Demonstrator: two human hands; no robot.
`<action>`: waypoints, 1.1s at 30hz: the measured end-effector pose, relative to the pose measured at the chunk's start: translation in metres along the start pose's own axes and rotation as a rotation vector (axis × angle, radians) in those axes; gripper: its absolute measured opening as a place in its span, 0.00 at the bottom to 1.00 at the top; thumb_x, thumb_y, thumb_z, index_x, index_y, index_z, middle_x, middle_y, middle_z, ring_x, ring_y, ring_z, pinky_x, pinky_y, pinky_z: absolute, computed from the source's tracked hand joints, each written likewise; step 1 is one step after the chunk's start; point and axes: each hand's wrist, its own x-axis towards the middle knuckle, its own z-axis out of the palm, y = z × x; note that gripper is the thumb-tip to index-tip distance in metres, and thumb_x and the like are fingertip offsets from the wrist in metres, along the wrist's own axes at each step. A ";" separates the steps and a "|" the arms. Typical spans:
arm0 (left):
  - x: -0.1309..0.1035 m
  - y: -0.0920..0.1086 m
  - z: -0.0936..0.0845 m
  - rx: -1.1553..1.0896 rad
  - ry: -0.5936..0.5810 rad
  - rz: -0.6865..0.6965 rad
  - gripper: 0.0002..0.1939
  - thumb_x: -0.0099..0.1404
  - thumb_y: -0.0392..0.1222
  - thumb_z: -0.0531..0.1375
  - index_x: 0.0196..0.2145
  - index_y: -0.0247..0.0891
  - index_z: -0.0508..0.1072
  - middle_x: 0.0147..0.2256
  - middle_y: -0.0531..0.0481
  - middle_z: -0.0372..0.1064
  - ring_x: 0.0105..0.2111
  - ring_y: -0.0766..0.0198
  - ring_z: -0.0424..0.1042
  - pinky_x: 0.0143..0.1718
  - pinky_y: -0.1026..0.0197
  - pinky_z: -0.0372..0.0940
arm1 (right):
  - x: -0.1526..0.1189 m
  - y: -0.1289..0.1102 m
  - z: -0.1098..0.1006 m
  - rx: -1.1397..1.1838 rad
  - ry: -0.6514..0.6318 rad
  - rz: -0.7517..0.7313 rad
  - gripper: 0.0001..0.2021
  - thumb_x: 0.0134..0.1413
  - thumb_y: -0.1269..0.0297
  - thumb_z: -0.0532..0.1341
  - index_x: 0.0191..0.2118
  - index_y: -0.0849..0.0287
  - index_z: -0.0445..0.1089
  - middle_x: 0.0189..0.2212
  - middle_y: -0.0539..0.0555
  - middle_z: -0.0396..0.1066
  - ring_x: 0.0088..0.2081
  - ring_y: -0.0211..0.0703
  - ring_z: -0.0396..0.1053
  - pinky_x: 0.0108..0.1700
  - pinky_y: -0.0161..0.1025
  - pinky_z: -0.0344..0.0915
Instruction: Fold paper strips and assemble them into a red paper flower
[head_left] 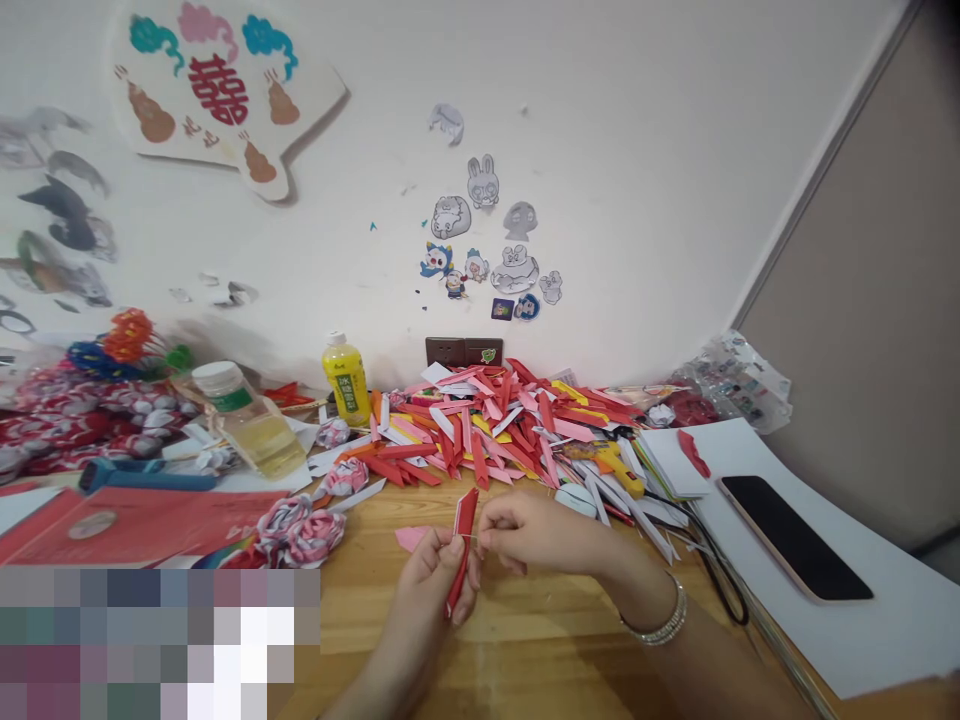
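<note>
Near the middle of the wooden table (525, 630), my left hand (439, 575) pinches a narrow folded red paper strip (466, 515) with a white edge, held nearly upright. Just to its right, my right hand (517, 530) has its fingers closed on a thin pale thread (470, 538) that crosses the strip. Behind both hands lies a large heap of folded paper strips (480, 420) in red, pink, white and yellow. A pink paper piece (409, 538) rests on the table, partly behind my left hand.
A yellow bottle (346, 380) and a clear bottle (251, 425) stand at the back left. Pink and white braided balls (311, 535) lie left of my hands. At the right are a yellow glue gun (619, 468), a black cable (724, 590) and a phone (795, 537) on white paper.
</note>
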 end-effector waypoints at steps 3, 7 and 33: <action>-0.001 0.002 -0.001 -0.071 -0.015 -0.020 0.19 0.57 0.54 0.61 0.24 0.38 0.60 0.13 0.62 0.58 0.10 0.78 0.46 0.14 0.71 0.42 | -0.001 -0.001 0.002 -0.027 -0.028 -0.012 0.07 0.52 0.70 0.53 0.25 0.60 0.63 0.17 0.44 0.62 0.21 0.31 0.60 0.23 0.28 0.52; -0.001 0.004 -0.002 -0.121 -0.083 -0.056 0.18 0.60 0.53 0.59 0.23 0.38 0.59 0.10 0.64 0.51 0.10 0.78 0.42 0.13 0.71 0.40 | -0.002 -0.003 0.002 -0.088 -0.036 -0.050 0.07 0.52 0.70 0.54 0.24 0.60 0.62 0.18 0.43 0.58 0.21 0.30 0.56 0.23 0.28 0.48; 0.000 -0.010 -0.002 0.518 -0.194 -0.026 0.14 0.54 0.51 0.62 0.24 0.39 0.65 0.20 0.51 0.72 0.19 0.67 0.63 0.22 0.66 0.54 | 0.008 0.005 0.005 0.159 0.077 0.157 0.12 0.43 0.77 0.53 0.36 0.60 0.65 0.17 0.42 0.62 0.20 0.33 0.60 0.22 0.28 0.53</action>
